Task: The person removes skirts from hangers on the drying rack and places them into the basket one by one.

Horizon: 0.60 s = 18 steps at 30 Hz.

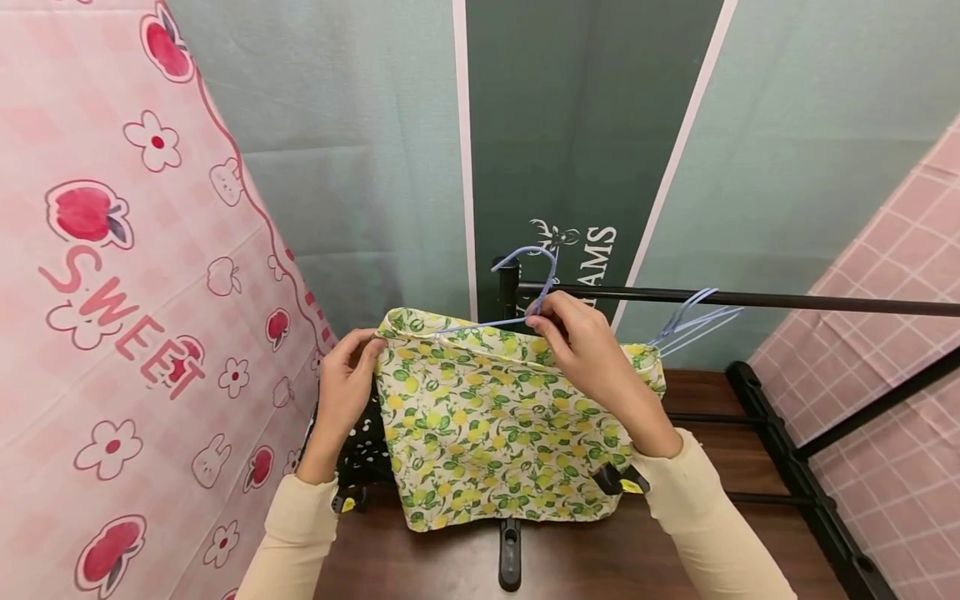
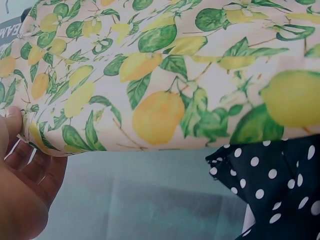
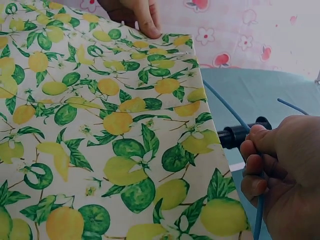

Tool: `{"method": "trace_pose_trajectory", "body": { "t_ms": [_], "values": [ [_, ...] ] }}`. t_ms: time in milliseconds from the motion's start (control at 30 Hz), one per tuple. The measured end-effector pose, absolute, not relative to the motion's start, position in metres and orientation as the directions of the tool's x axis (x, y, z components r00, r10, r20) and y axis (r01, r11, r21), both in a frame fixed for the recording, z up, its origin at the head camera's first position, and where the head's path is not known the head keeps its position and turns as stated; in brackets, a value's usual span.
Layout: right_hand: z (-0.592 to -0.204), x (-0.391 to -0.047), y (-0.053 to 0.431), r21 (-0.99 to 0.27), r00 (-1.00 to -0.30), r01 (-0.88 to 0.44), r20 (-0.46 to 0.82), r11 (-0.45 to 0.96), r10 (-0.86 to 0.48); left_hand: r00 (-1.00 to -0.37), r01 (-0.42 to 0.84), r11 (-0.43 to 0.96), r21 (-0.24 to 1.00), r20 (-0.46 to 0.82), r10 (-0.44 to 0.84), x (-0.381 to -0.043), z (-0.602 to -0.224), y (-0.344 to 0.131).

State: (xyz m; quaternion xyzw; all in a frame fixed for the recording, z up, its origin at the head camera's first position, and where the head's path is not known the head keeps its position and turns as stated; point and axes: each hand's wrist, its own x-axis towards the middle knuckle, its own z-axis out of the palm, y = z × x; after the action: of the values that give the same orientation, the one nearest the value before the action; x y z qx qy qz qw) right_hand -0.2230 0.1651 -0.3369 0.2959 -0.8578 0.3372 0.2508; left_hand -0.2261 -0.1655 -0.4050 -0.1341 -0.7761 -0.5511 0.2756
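Observation:
A lemon-print cloth (image 1: 495, 442), yellow and green on white, hangs spread in front of the person in the head view. At its upper left corner the left hand (image 1: 348, 379) pinches the edge between thumb and fingers; the left wrist view shows that hand (image 2: 30, 190) at the cloth's border. A thin blue hanger (image 1: 553, 268) has one arm running into the cloth's top opening, where the fabric hides its end. The right hand (image 1: 585, 346) grips the hanger just below its hook, and in the right wrist view its fingers (image 3: 254, 182) curl round the wire.
Behind the cloth runs a black rack rail (image 1: 795, 302) with several more hangers (image 1: 686, 310) on it. Black polka-dot fabric (image 1: 365, 442) hangs at the left. The rack's black base (image 1: 787, 467) stands on the wooden floor (image 1: 585, 562), between a pink printed curtain (image 1: 180, 275) and pink-tiled cloth (image 1: 892, 275).

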Motion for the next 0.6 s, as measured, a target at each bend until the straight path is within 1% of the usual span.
{"method": "trace_pose_trajectory", "body": {
  "t_ms": [133,200,600],
  "values": [
    [-0.336,-0.225,0.156,-0.418,-0.678,-0.7,0.644,0.579,-0.355,-0.766,0.573,0.351,0.741,0.636,-0.094,-0.22,-0.393,-0.169],
    [-0.336,-0.226,0.152,-0.416,-0.672,-0.708,0.646,0.571,-0.362,-0.753,0.584,0.35,0.732,0.65,-0.105,-0.219,-0.391,-0.172],
    [-0.332,-0.235,0.13,-0.434,-0.671,-0.72,0.634,0.543,-0.384,-0.778,0.53,0.326,0.783,0.602,-0.182,-0.221,-0.393,-0.191]
  ]
}}
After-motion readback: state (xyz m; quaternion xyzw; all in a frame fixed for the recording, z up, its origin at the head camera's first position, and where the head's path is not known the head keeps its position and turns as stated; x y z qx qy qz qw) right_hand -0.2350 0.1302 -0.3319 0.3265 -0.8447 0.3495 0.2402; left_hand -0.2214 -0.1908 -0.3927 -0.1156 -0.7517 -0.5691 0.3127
